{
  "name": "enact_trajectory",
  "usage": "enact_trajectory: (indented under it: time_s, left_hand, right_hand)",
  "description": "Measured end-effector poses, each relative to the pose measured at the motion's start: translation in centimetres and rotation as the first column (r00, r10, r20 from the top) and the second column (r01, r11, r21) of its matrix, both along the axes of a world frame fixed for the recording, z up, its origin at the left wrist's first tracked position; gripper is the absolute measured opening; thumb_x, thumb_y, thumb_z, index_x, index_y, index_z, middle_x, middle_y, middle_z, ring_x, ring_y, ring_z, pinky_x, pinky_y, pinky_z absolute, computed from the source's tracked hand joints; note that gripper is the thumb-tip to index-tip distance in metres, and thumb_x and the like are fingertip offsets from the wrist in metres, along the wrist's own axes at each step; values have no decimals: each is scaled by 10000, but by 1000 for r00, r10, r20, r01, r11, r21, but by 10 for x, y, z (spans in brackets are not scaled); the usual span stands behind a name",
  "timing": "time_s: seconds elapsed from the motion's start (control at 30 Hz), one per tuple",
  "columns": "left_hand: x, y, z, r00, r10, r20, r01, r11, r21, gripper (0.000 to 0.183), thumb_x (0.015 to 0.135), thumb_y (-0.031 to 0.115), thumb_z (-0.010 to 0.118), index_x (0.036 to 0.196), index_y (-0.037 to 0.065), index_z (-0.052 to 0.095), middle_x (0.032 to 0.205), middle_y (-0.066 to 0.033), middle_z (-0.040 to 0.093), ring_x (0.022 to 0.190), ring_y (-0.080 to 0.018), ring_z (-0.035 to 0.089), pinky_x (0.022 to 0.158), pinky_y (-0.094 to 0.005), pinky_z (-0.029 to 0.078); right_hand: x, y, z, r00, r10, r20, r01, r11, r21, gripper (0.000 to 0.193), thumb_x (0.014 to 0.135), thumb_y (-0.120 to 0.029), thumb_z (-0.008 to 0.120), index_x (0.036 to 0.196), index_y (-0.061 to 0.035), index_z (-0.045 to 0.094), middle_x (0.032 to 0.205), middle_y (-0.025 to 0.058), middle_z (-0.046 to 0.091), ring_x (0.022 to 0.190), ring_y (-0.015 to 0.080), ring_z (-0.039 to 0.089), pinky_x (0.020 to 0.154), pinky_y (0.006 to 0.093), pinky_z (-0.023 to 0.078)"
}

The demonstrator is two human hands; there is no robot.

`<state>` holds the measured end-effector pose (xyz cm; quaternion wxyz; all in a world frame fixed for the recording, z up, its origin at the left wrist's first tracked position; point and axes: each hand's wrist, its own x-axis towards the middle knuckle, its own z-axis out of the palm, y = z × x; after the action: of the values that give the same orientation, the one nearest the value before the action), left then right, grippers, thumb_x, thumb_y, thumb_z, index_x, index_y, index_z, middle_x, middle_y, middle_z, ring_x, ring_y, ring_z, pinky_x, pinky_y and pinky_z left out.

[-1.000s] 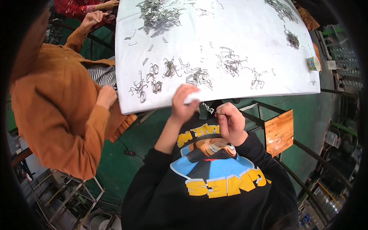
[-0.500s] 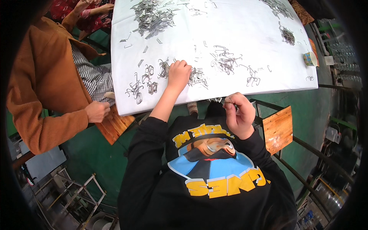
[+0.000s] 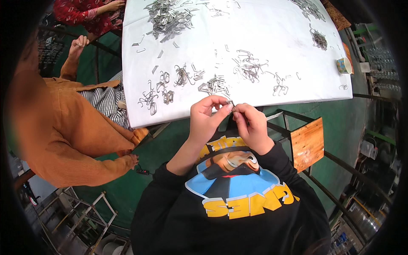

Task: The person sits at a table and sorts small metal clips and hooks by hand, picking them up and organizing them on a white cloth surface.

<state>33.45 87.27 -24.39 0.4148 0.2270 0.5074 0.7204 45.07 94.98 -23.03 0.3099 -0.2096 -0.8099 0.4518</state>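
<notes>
Just off the near table edge, my two hands meet fingertip to fingertip. My left hand [image 3: 206,121] is closed in a pinch on a small grey metal clip [image 3: 230,102]. Closed against it, my right hand [image 3: 254,127] pinches a thin wire piece, mostly hidden by the fingers. Straight ahead on the white-covered table [image 3: 272,42] lies a small heap of metal clips [image 3: 216,86]. Bent wire hooks [image 3: 250,66] are scattered to its right, and bunches of wire hooks [image 3: 182,76] lie to its left.
A big pile of metal clips [image 3: 168,19] covers the far left of the table. A paper cup [image 3: 344,66] stands near the right edge. One person in a brown jacket [image 3: 85,123] sits close at my left. A wooden stool [image 3: 307,143] is at right.
My left hand has come back from the clip heap to my right hand, bringing a clip. My right hand has shifted slightly left. The person at left has leaned down and backward.
</notes>
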Motion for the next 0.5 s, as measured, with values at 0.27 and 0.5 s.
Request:
enact_trajectory:
  time_s: [0.27, 0.5]
  left_hand:
    - [0, -10, 11, 835, 123, -536, -113, 992, 52, 87, 682, -10, 635, 756, 16, 598, 751, -53, 577, 749, -149, 520, 674, -252, 408]
    - [0, -22, 17, 826, 80, -557, -49, 996, 71, 115, 640, -41, 655, 721, 13, 596, 752, -68, 595, 743, -191, 550, 661, -266, 433]
  right_hand:
    - [1, -5, -1, 994, 37, 98, -22, 988, -150, 104, 748, 16, 564, 848, -7, 546, 678, 96, 551, 501, 162, 513, 459, 248, 402]
    - [4, 89, -93, 967, -199, 158, 212, 975, -69, 126, 792, -37, 539, 904, -17, 591, 726, 46, 550, 561, 86, 441, 529, 217, 382]
